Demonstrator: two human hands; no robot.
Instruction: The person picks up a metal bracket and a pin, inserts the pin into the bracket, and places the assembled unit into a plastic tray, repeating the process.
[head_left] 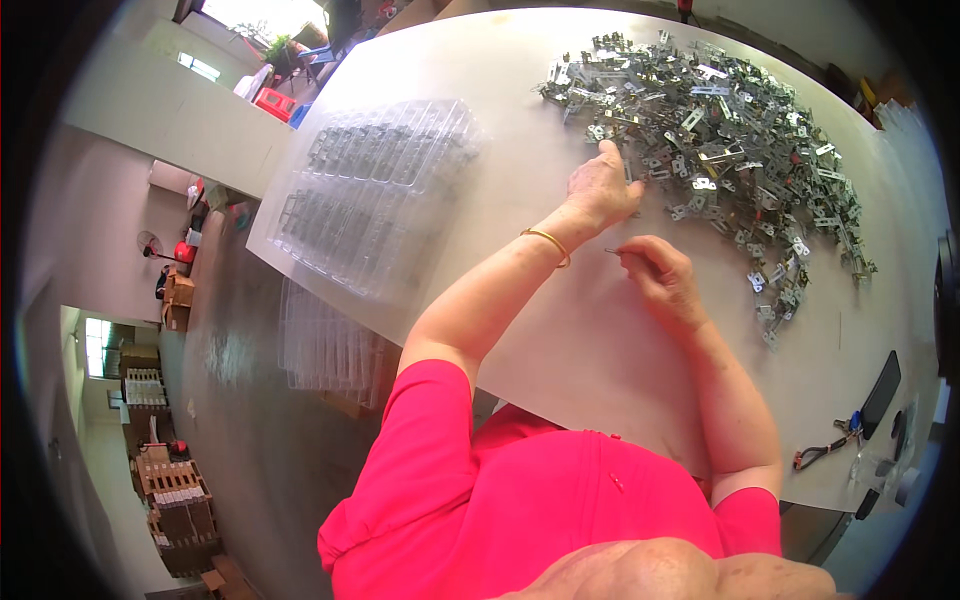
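My left hand (600, 190), with a gold bangle (548, 240) at the wrist, reaches to the near left edge of a large pile of small metal brackets (720, 130). Its index finger and thumb are spread apart; the other fingers are partly hidden. Closer to my body, my right hand (664, 282) pinches a small thin metal piece (612, 251) that sticks out to the left of the fingertips. Farther left lie clear plastic trays (360, 190), with rows of grey metal parts showing in their pockets.
The pale table (560, 350) has a curved look at its edges. At its right lie a black phone-like slab (881, 392) and dark-handled pliers (825, 452). Below the left edge stand more clear trays (325, 340). Cardboard boxes (175, 490) are stacked across the floor.
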